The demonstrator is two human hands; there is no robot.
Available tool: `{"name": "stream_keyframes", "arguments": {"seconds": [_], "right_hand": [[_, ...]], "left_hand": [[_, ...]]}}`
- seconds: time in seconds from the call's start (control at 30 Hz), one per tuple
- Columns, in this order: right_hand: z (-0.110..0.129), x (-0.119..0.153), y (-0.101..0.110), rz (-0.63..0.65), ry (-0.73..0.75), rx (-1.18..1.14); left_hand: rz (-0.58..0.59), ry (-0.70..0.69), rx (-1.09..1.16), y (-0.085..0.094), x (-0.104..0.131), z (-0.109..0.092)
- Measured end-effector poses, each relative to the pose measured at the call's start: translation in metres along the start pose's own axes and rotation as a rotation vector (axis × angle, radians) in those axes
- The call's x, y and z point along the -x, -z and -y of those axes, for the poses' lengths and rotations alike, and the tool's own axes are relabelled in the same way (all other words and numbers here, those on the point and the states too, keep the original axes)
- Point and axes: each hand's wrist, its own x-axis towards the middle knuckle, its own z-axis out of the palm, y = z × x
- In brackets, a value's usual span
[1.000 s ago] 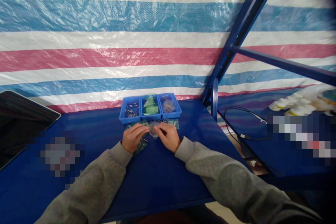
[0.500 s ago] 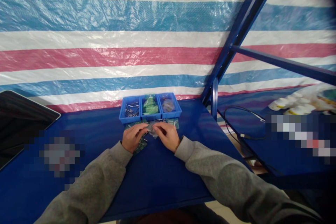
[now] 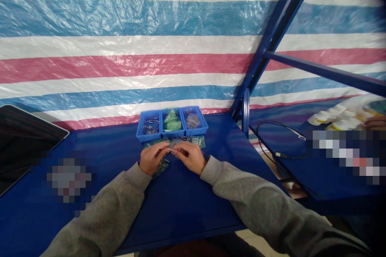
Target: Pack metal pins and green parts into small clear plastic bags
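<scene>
My left hand [image 3: 153,158] is closed in a pinch on a small, thin, light metal rod [image 3: 171,149], at the middle of the table. Close beside it, my right hand [image 3: 192,156] is closed too, its fingertips meeting the left ones at the rod. A crumpled clear plastic bag [image 3: 175,142] shows at the right fingers, partly hidden by them. Green-patterned flat packets [image 3: 163,166] lie beneath and around my hands, another packet [image 3: 199,141] to the right. Fine detail between the fingertips is too small to tell.
Behind my hands stand three joined blue bins: one with metal rods [image 3: 151,127], one with green packets [image 3: 173,122], one with clear bags [image 3: 192,121]. A dark screen [image 3: 27,140] is at the left. Blue frame bars [image 3: 268,48], a black cable [image 3: 265,154] and white bottles [image 3: 334,116] are at right.
My right fingertips have shifted slightly left and down, closer to the left fingertips and the rod. The clear bag now shows less, behind the fingers. My left hand has hardly moved.
</scene>
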Motion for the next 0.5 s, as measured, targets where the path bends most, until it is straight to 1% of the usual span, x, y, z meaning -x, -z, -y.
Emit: {"name": "stream_keyframes", "arguments": {"seconds": [0.17, 0.3, 0.5], "right_hand": [[0.001, 0.0006, 0.0017, -0.059, -0.043, -0.001], [0.0025, -0.0005, 0.0029, -0.07, -0.066, -0.006], [0.0028, -0.0004, 0.0035, -0.057, -0.074, -0.013]], "left_hand": [[0.067, 0.006, 0.052, 0.0019, -0.0022, -0.0021], [0.061, 0.008, 0.088, 0.002, -0.0031, -0.0015], [0.062, 0.025, 0.083, 0.002, -0.0033, -0.0001]]}}
